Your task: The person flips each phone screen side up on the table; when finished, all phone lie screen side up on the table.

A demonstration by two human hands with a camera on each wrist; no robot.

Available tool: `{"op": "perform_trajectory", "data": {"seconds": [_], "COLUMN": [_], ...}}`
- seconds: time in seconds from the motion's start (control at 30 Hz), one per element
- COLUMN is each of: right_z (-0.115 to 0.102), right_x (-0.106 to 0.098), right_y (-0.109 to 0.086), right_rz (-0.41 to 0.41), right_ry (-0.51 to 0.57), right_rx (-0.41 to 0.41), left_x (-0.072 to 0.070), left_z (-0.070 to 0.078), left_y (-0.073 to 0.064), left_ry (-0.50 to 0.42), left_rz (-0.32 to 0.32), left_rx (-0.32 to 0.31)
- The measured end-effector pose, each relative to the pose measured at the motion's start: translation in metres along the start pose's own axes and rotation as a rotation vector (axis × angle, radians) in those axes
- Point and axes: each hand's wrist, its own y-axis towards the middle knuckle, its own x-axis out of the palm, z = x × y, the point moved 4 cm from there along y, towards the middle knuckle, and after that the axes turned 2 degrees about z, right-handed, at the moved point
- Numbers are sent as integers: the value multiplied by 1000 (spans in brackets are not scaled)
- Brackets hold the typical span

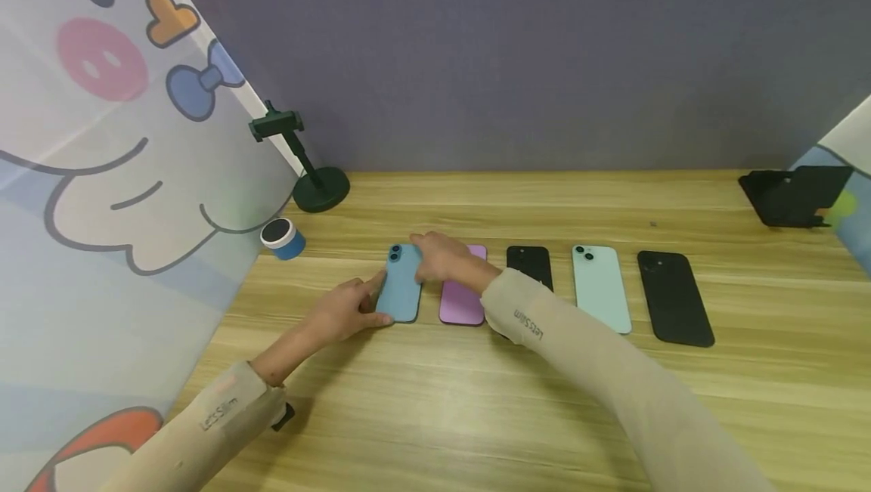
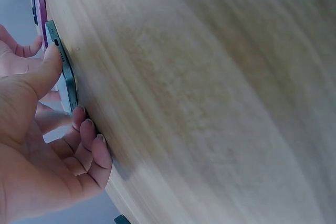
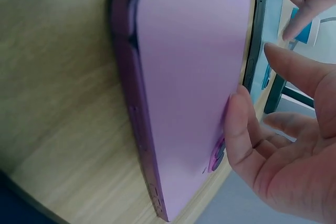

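Note:
A light blue phone (image 1: pixel 399 284) lies face down on the wooden table, its two camera lenses at the far left corner. My left hand (image 1: pixel 345 309) is at its left side: the thumb touches the near edge and the index finger reaches the left edge. From the right, my right hand (image 1: pixel 438 256) reaches over the purple phone (image 1: pixel 463 303), with thumb and index finger at the far right corner of the blue one. In the right wrist view the purple phone (image 3: pixel 194 77) lies right beside that hand, partly behind its fingers.
Further right in the row lie a black phone (image 1: pixel 529 259), partly hidden by my sleeve, a mint phone (image 1: pixel 602 288) and another black phone (image 1: pixel 675 298). A dark green stand (image 1: pixel 321 188) and a blue-and-white jar (image 1: pixel 284 239) are at the left; a black folding stand (image 1: pixel 792 193) is back right.

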Motion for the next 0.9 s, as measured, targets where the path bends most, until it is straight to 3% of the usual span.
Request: {"op": "perform_trajectory", "data": {"seconds": [0.37,0.47,0.63,0.77,0.9], "right_z": [2,4,9,13,19], "right_x": [1,-2,-5,-5,-3], "right_y": [5,9,16,19,23], "right_rz": [-14,-34,-102,-143,-164], "right_ry": [26,113,363,553,663], "right_rx": [-34,-34,-9,54,104], "left_x": [2,2,2,3,2], "left_z": [4,5,7,7,7], "left_y": [1,3,5,4,3], "left_ry": [23,37,45,54,59], "left_rz": [6,-2,-31,-44,-38], "left_rx": [27,27,6,-6,13]}}
